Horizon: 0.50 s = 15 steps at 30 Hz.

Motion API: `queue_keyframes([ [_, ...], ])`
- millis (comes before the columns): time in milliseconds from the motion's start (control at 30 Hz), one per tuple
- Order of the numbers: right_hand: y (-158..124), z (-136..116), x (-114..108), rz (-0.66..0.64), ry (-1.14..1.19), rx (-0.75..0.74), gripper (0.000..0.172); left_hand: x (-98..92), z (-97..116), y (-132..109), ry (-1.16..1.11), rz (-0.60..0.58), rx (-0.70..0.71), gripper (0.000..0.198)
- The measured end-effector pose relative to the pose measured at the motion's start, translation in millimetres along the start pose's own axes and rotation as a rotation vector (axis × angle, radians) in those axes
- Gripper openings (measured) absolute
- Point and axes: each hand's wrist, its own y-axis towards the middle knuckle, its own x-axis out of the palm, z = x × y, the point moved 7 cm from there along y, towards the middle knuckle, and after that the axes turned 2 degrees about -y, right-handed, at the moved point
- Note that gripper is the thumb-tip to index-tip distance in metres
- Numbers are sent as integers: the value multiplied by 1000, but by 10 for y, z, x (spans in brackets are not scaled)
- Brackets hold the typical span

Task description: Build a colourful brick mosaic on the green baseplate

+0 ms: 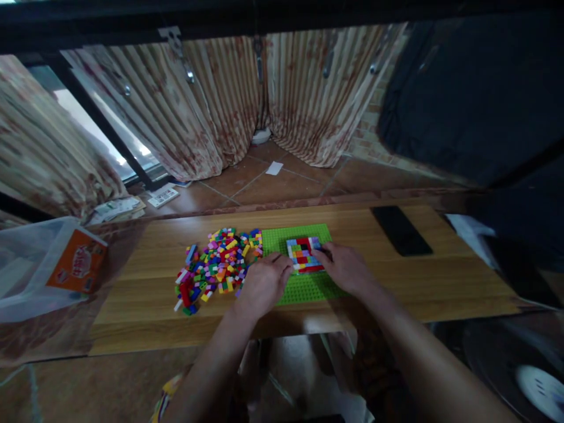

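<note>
Left hand [265,282] covers part of green baseplate [304,292]; right hand [346,265] hides right edge of brick build [303,254]. Can't tell if either hand pinches a loose brick, too small. Pile bricks [225,258] overlap, lower ones hidden. Clear bin [26,270] cut by left edge; orange label [79,264] text unreadable. Forearms [211,352] cut at bottom. White disc [543,385] lower right blurry, cut off.

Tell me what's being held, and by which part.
The left grip and right grip are at opposite sides of the brick build; whether they hold it cannot be told.
</note>
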Motion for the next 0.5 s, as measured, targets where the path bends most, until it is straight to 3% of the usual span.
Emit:
queue_keyframes([
  [267,-18,-17,-31,12,0,-26,42,62,45,48,16,-7,57,18],
  [500,-29,-19,-44,2,-16,-2,43,76,45,65,9,74,0,12],
])
